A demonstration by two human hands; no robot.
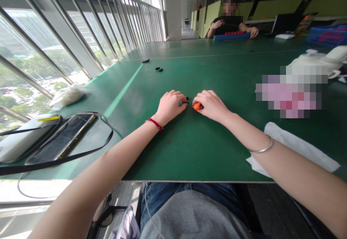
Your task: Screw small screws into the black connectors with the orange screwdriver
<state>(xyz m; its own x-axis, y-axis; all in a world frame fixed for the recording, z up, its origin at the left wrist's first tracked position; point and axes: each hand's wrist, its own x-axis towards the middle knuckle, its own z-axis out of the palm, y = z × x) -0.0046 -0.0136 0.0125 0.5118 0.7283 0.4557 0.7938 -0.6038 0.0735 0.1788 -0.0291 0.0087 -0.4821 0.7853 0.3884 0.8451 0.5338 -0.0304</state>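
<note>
Two small parts are pinched near the middle of the green desk [189, 152], a black piece [185, 101] by the left hand [170, 107] and an orange piece [197, 106] by the right hand [210, 105], while further black pieces [158, 69] remain lying apart toward the far side.
</note>
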